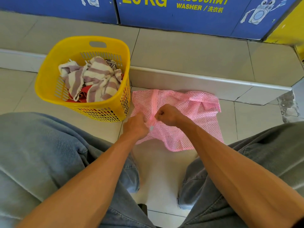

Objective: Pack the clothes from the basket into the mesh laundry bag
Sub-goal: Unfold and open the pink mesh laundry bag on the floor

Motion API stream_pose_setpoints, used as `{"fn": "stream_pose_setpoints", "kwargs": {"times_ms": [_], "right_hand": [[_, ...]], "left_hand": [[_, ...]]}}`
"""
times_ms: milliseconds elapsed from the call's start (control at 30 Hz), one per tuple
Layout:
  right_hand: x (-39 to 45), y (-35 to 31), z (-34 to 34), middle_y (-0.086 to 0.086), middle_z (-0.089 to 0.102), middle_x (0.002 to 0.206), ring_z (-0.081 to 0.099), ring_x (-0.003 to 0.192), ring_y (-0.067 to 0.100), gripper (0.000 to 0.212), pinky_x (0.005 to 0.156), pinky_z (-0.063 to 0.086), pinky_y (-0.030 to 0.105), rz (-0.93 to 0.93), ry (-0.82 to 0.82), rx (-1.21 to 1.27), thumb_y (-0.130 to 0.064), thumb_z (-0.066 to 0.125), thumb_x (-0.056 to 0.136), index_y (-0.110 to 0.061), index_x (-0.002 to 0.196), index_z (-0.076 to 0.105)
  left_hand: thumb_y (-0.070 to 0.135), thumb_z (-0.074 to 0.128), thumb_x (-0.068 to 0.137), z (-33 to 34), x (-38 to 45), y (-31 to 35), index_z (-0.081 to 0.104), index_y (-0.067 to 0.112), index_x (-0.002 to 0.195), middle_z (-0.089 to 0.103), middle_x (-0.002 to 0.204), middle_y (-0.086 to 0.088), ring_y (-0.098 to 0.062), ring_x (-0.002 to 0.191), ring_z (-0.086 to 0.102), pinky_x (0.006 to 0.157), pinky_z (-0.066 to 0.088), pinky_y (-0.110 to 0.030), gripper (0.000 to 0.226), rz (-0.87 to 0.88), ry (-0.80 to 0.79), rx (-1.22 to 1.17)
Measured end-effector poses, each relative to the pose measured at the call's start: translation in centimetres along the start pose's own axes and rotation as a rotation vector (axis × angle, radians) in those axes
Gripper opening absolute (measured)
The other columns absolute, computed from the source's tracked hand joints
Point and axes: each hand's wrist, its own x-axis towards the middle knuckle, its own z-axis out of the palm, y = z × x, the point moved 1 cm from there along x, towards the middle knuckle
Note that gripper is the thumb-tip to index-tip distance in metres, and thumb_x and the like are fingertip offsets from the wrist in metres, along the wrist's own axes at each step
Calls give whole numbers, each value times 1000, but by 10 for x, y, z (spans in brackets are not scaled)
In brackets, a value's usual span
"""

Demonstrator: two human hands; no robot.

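Grey trouser legs point(41, 153) of a crouching person fill the near floor, both bare forearms reaching forward between the knees. Left hand point(135, 125) and right hand point(167, 115) are curled tight, pinching the near end of a pink mesh laundry bag point(185, 116) by its zipper point(154, 102), seemingly to open it. It lies flat on the tiled floor point(253, 124) and looks empty. Just beside the bag's left edge stands a yellow basket point(49, 86), striped clothes point(92, 79) and something red heaped inside. Beyond, along a raised step, blue washer panels point(189, 15). Packing has not begun; every garment remains to move
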Motion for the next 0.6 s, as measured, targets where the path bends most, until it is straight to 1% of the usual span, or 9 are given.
{"fn": "stream_pose_setpoints", "kwargs": {"times_ms": [67, 133, 167, 233, 300, 367, 467, 533, 600], "right_hand": [[0, -2, -5, 23, 78, 100, 73, 83, 31, 19, 81, 61, 45, -2, 5, 37, -10, 67, 95, 6, 97, 79], [-5, -6, -10, 11, 78, 94, 69, 75, 16, 15, 75, 59, 38, -10, -4, 93, -7, 71, 92, 1, 99, 81], [-7, -8, -11, 10, 77, 91, 66, 71, 11, 14, 70, 56, 33, -17, -11, 121, -6, 72, 91, 1, 99, 81], [-11, -11, -10, 12, 77, 90, 63, 67, 8, 14, 64, 53, 27, -31, -31, 149, -6, 73, 91, 1, 99, 81], [-13, -14, -8, 11, 78, 94, 64, 69, 8, 15, 65, 51, 25, -39, -17, 103, -8, 72, 93, -1, 101, 82], [-13, -14, -3, 14, 80, 100, 71, 80, 19, 17, 68, 55, 29, -37, 14, 39, -8, 67, 96, 2, 101, 81], [-13, -12, 8, 28, 76, 103, 73, 97, 39, 22, 84, 61, 47, -20, 47, 5, -4, 59, 99, 10, 97, 76], [-12, -7, 14, 31, 74, 97, 73, 90, 40, 25, 83, 61, 51, 2, 80, -22, -3, 55, 100, 11, 90, 73], [-9, -2, 14, 24, 67, 73, 63, 66, 30, 31, 65, 57, 46, 23, 118, -69, 0, 52, 99, 5, 71, 66]], "left_hand": [[45, 77, 75, -1, 0, 5, 65, 25, 91, 68, 89, 5, -21, 90, 63, 80, 56, -41, 28, 65, 155, 69], [61, 73, 73, -1, 0, 12, 71, 24, 90, 71, 86, 5, -20, 88, 65, 79, 53, -37, 41, 96, 228, 137], [63, 72, 74, 0, 0, 14, 72, 22, 91, 72, 87, 4, -21, 88, 65, 79, 52, -36, 44, 101, 245, 176], [50, 69, 84, 2, -1, 17, 73, 19, 95, 74, 91, 0, -23, 89, 66, 77, 50, -34, 33, 117, 260, 223], [33, 67, 89, 1, -3, 18, 72, 17, 99, 75, 95, -5, -26, 91, 68, 72, 47, -33, 19, 115, 231, 231], [26, 69, 88, 1, -6, 20, 72, 14, 99, 73, 98, -8, -28, 92, 67, 68, 46, -32, 17, 92, 173, 218], [24, 76, 81, -2, -9, 21, 68, 10, 95, 70, 98, -8, -29, 93, 65, 64, 44, -32, 22, 38, 99, 171], [27, 82, 74, -2, -9, 18, 69, 11, 89, 70, 91, -5, -26, 88, 67, 62, 46, -32, 25, 18, 18, 168], [30, 86, 69, -1, -10, 15, 71, 13, 86, 69, 84, -2, -23, 85, 68, 63, 49, -32, 29, -1, -107, 202]]}}
